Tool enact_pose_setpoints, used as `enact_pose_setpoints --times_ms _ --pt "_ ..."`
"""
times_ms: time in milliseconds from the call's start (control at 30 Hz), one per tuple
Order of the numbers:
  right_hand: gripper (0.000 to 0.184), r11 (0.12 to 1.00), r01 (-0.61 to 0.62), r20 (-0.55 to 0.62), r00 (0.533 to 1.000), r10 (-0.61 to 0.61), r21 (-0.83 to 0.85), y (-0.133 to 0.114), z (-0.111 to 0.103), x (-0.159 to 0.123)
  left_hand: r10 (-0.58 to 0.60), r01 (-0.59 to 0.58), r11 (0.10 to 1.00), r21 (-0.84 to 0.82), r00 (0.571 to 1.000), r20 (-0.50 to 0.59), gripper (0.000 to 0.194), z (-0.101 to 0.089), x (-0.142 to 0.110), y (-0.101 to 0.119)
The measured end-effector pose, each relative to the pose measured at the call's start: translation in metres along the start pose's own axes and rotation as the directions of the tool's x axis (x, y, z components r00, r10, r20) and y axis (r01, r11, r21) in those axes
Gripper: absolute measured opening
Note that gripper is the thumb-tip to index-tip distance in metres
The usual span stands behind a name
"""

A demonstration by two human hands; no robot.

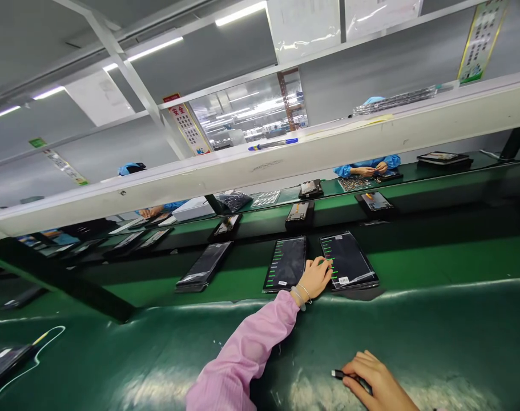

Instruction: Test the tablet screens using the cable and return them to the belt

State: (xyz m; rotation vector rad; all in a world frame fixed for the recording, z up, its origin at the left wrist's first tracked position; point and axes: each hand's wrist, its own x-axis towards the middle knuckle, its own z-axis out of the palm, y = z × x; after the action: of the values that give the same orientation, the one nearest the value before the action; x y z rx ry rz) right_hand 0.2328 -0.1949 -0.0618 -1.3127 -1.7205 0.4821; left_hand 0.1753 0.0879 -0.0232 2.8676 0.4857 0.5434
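Note:
My left hand [315,277], in a pink sleeve, reaches forward between two dark tablets. Its fingers are bent and slightly apart, with the tips at the left edge of the right tablet [351,260]. The left tablet [287,262] lies beside the wrist; both screens show a column of green marks and carry small white labels. Low on the right, my right hand [377,379] is closed around a black cable plug [338,374]. Its pale metal tip points left, above the green bench mat [311,348].
Another dark tablet [205,265] lies farther left. A white cable [37,359] runs by a device [5,365] at the lower left. Above the bench crosses a white shelf beam [225,171] carrying a blue pen [273,144]. Co-workers' hands [373,169] work beyond several opened devices [299,212].

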Motion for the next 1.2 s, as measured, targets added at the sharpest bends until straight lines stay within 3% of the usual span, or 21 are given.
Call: enact_pose_setpoints --times_ms 267,500,733,900,1067,1200 --pt "0.076 0.999 -0.029 -0.009 1.0 0.029 0.016 0.0 0.002 -0.001 0.075 -0.067 0.988 -0.142 0.996 0.054 0.029 -0.014 0.002 0.016" --pt "0.076 0.999 -0.032 -0.003 0.999 0.032 0.025 -0.002 0.002 0.0 0.048 -0.045 0.989 -0.139 0.999 0.016 0.012 -0.002 0.009 0.024" --pt "0.073 1.0 -0.019 -0.019 1.0 0.019 0.02 -0.001 0.004 -0.001 0.116 -0.108 0.987 -0.117 0.991 0.063 0.021 -0.002 0.012 0.033" --pt "0.057 0.999 -0.023 -0.015 1.0 0.023 0.029 -0.003 0.005 -0.002 0.056 -0.054 0.995 -0.082 0.998 0.015 0.021 -0.001 0.022 0.035" --pt "0.031 0.999 -0.037 -0.011 0.999 0.037 0.034 -0.002 0.002 -0.002 0.113 -0.108 0.992 -0.067 0.991 0.078 0.019 0.007 0.03 0.039" --pt "0.036 0.999 -0.022 -0.022 0.999 0.023 0.037 -0.002 0.002 -0.001 0.072 -0.07 0.996 -0.058 0.997 0.021 0.02 0.01 0.034 0.041"
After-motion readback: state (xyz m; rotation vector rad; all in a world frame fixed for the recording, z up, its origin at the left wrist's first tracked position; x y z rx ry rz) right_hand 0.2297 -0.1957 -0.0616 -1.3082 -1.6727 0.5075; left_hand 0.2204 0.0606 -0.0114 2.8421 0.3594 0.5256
